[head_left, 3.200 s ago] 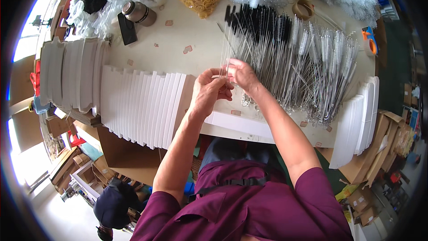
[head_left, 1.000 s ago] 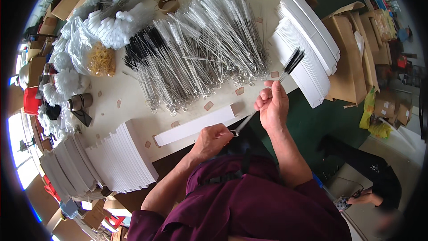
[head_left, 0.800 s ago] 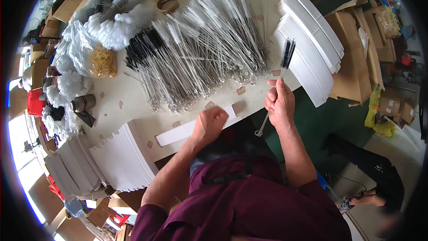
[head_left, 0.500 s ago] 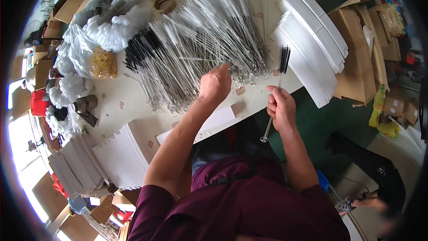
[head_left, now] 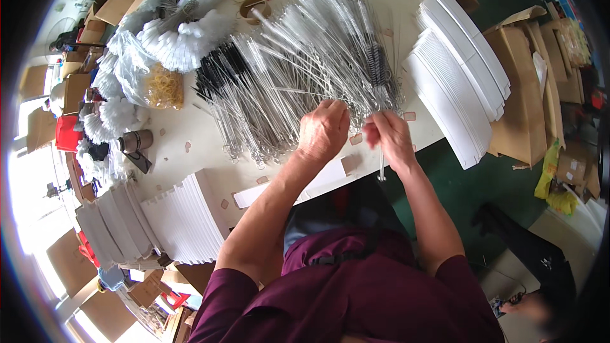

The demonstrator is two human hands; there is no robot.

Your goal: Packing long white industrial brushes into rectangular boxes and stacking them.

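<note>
A wide heap of thin wire brushes (head_left: 298,63) with white and black bristles covers the middle of the pale table (head_left: 190,140). My left hand (head_left: 324,130) rests on the near edge of that heap, fingers curled down into the wires. My right hand (head_left: 389,140) sits just beside it and pinches a few thin brushes (head_left: 380,98); their wire handles hang down past the table edge and their black bristle ends point away from me. A long white card strip (head_left: 286,187) lies on the table under my left forearm.
White card stacks stand at the right (head_left: 457,70) and at the near left (head_left: 159,225). A bag of yellow rubber bands (head_left: 162,86), white fluffy brush bundles (head_left: 184,32), tape rolls (head_left: 251,6) and a dark cup (head_left: 133,141) lie at the left. Cardboard boxes (head_left: 527,82) line the right; another person's legs (head_left: 534,260) show at lower right.
My view swung from the left card stacks to the right side. My right hand kept hold of the thin brushes and drew closer; my left hand left the white strip and reached into the heap.
</note>
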